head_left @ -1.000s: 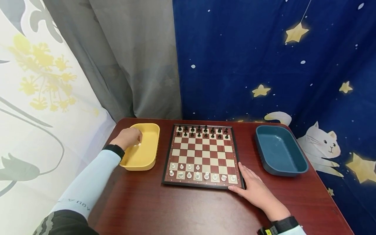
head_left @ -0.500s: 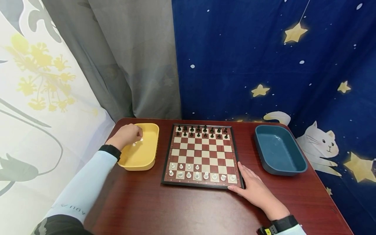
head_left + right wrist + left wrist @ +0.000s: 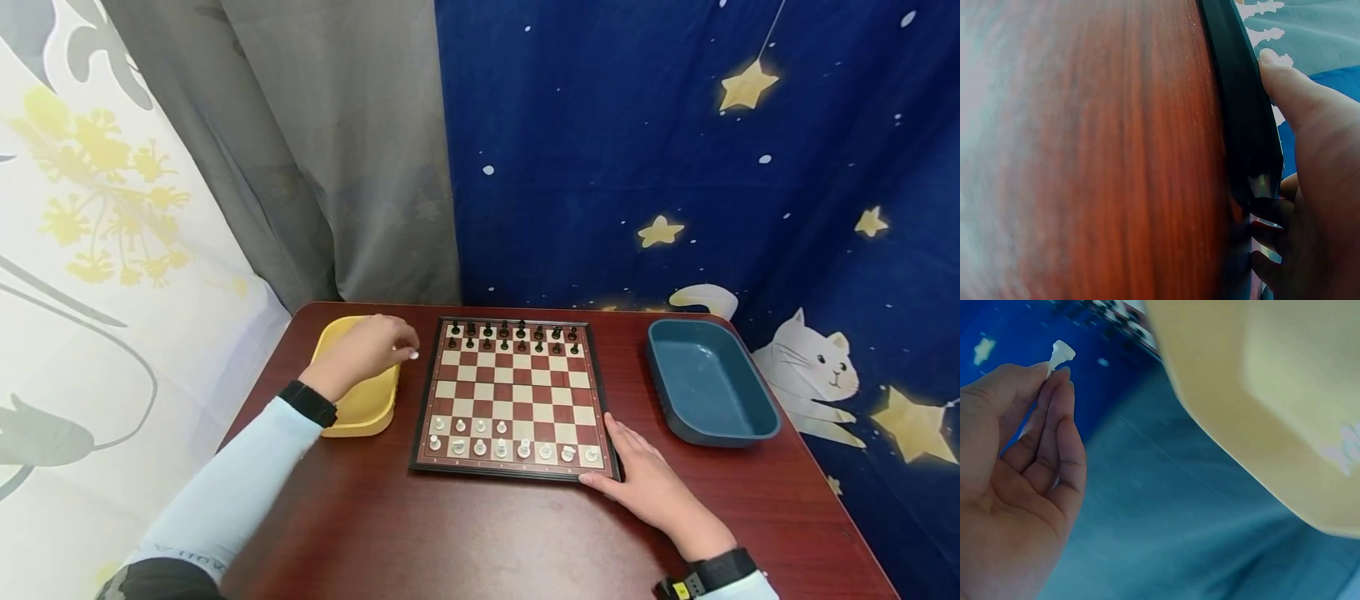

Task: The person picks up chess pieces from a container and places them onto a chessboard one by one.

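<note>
Head, left-wrist and right-wrist views of a person at a dark red table point(image 3: 465, 533). The left hand point(image 3: 365, 352) hovers over the inner edge of a yellow tray point(image 3: 360, 407), fingers curled, pinching a small white chess piece point(image 3: 412, 354) between thumb and fingertips; the left-wrist view shows the piece point(image 3: 1059, 353) sticking out above the fingertips point(image 3: 1054, 381), with the tray point(image 3: 1272, 412) to the side of the palm and blurred white shapes lying in it. Just beyond the pinched piece lies a chessboard point(image 3: 516, 398), with black pieces point(image 3: 513, 335) on its far rows and white pieces point(image 3: 510, 439) on its near rows. The right hand point(image 3: 648, 490) rests flat on the table against the board's near right corner, fingers extended; in the right-wrist view the thumb point(image 3: 1291, 87) presses the board's black rim point(image 3: 1241, 119). Past this hand, well apart from the board, stands a blue tray point(image 3: 708, 385). Patterned curtains point(image 3: 675, 167) hang behind the table.
</note>
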A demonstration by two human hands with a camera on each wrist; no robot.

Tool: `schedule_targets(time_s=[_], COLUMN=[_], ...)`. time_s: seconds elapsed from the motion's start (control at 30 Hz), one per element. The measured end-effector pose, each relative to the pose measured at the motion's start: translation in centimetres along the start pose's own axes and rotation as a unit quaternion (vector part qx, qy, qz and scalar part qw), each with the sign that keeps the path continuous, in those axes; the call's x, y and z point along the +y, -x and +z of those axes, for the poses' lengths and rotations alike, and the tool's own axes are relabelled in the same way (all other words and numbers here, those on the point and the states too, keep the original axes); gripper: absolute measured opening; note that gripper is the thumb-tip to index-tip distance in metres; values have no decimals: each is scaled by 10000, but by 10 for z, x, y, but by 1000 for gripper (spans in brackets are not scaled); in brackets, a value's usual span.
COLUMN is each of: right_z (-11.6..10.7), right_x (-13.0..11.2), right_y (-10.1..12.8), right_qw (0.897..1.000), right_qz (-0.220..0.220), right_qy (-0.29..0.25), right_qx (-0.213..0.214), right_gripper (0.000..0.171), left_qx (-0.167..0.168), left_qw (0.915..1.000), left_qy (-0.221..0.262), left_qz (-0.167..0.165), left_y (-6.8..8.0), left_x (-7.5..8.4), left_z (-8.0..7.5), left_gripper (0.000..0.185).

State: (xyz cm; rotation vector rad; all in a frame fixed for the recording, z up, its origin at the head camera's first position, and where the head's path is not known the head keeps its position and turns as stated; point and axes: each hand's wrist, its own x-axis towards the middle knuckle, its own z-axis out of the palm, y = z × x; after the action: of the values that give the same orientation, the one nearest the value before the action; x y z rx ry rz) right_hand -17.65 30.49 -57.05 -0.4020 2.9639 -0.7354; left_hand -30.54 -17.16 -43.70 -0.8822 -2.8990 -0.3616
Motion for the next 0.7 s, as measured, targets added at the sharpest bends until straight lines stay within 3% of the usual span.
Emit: schedule_targets(time_s=[0.2, 0.4, 0.7], right_z=[1, -1, 0], right_x=[0, 0, 0], right_y=[0, 1, 0], right_qw=[10000, 10000, 10000], right_qz=[2, 22, 15], right_qy=[13, -10, 2], right_qx=[-18, -24, -8], right_gripper=[123, 123, 123], left_qx=[-21, -141, -704], left_qw=[9981, 9945, 9857], left_qy=[-136, 178, 99], left_qz=[598, 1022, 1529], left_y=[-11, -24, -46], left_x=[39, 77, 127], left_z=[20, 40, 67], left_gripper=[7, 9, 8])
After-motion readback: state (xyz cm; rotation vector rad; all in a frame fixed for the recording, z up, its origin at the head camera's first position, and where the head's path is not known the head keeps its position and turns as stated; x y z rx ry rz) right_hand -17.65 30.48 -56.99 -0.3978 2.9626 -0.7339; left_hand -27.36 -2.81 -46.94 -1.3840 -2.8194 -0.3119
